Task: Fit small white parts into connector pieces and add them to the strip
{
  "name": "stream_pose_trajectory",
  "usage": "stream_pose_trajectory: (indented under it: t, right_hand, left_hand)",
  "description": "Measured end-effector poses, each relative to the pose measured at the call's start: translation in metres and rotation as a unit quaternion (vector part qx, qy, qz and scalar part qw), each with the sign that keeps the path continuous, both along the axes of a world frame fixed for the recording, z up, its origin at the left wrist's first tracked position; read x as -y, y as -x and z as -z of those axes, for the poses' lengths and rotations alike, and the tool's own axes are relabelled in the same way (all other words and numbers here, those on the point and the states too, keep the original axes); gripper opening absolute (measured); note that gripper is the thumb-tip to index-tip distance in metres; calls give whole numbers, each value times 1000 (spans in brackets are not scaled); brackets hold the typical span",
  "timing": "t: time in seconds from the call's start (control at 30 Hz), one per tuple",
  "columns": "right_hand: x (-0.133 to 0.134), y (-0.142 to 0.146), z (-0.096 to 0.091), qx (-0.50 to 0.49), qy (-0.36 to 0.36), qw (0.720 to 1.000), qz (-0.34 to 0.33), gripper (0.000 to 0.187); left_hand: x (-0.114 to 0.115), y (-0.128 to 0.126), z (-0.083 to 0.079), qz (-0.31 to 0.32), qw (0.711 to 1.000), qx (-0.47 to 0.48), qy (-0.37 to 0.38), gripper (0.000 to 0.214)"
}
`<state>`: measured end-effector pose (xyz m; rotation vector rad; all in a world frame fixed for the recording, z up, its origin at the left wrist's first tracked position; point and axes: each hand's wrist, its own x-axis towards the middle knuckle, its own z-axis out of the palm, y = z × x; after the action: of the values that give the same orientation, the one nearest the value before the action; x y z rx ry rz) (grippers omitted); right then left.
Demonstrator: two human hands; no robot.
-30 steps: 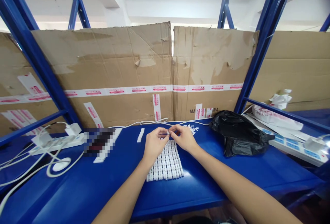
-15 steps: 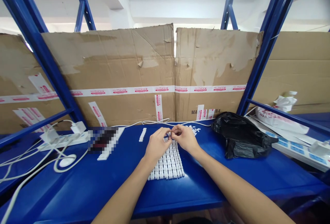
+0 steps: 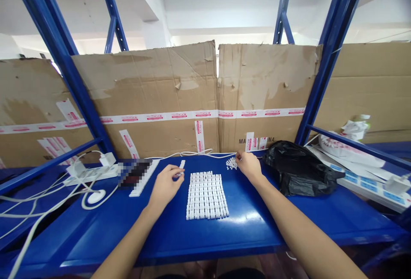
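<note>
A block of several rows of small white plastic parts [image 3: 206, 195] lies on the blue shelf top [image 3: 244, 236] in front of me. My left hand [image 3: 165, 184] is to its left, fingers curled in a pinch near a short white strip [image 3: 181, 165]; what it grips is too small to name. My right hand [image 3: 248, 164] reaches to the back right, its fingertips closed at a small heap of loose white parts [image 3: 230, 163].
A crumpled black plastic bag [image 3: 298, 169] lies right of the heap. White power strips [image 3: 91, 171] with plugs and looping cables lie at the left. Torn cardboard sheets [image 3: 205, 95] wall the back between blue rack posts [image 3: 324, 52]. Another power strip [image 3: 369, 183] is far right.
My hands, joined over the top of the block before, have parted: the left went left and down, the right went to the loose heap. The camera tilted slightly.
</note>
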<state>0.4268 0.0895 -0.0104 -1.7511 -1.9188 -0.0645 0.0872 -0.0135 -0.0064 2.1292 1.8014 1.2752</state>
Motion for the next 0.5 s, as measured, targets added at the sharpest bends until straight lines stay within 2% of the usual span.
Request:
stream_pose_trajectory:
  t: [0.1,0.2,0.3,0.5]
  right_hand:
    - [2,11,2,-13,-7,999,-41,11]
    - [4,20,5,-23,-15,997,-73,9]
    - [5,24,7,-30,-20,995,-90,8]
    - [8,28,8,-46,-23,989,-141,8]
  left_hand:
    - [1,29,13,-23,999,-29,34,19]
    - [3,42,23,-14,997,-54,53,20]
    - [3,43,27,-3,997,-62,54,22]
    - [-10,37,27,5,998,7,55,25]
